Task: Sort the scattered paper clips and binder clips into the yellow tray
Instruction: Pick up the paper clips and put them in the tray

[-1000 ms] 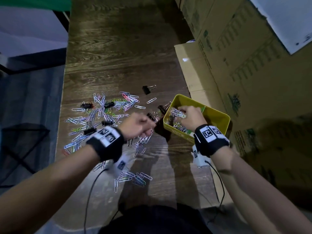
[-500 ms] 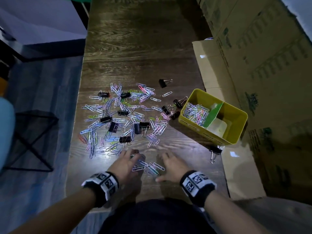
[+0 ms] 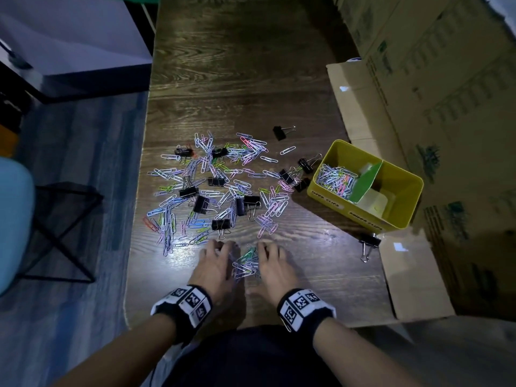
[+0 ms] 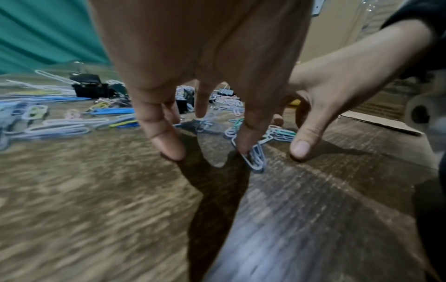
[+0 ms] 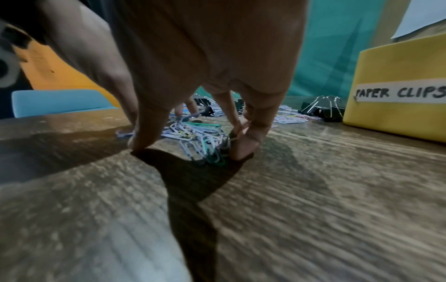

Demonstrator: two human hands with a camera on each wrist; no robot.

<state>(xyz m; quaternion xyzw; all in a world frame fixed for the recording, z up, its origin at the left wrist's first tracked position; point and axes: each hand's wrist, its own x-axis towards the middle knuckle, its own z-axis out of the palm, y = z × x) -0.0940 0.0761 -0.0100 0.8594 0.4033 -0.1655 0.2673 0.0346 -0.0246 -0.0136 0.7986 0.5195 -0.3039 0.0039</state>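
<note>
Now your left hand (image 3: 216, 268) and your right hand (image 3: 272, 268) rest side by side near the front edge of the dark wooden counter (image 3: 237, 79). Both hands are spread, with straight fingers pointing down and the tips touching the wood. Between them sits a small heap of coloured wire paper clips (image 3: 245, 263), mostly pale blue and white with a few green ones. The fingers of both hands touch the sides of this heap, so it is boxed in from left and right. You are not pinching any clip.

Farther back on the counter lies the big scattered patch of coloured paper clips (image 3: 212, 185), and black metal binder clips (image 3: 201, 203) with silver handles are mixed in with it. One black binder clip (image 3: 280, 132) lies alone beyond the patch.

To your right stands the yellow rectangular tray (image 3: 402, 216). A green divider (image 3: 368, 181) splits it in two. The left part holds a pile of paper clips (image 3: 336, 178), and its front wall has a white label reading PAPER CLIPS (image 5: 399, 92). Three binder clips lie just beside the tray's left wall, and another binder clip (image 3: 368, 245) lies near its front corner, at the edge of a flat brown cardboard sheet (image 3: 413, 277)
</note>
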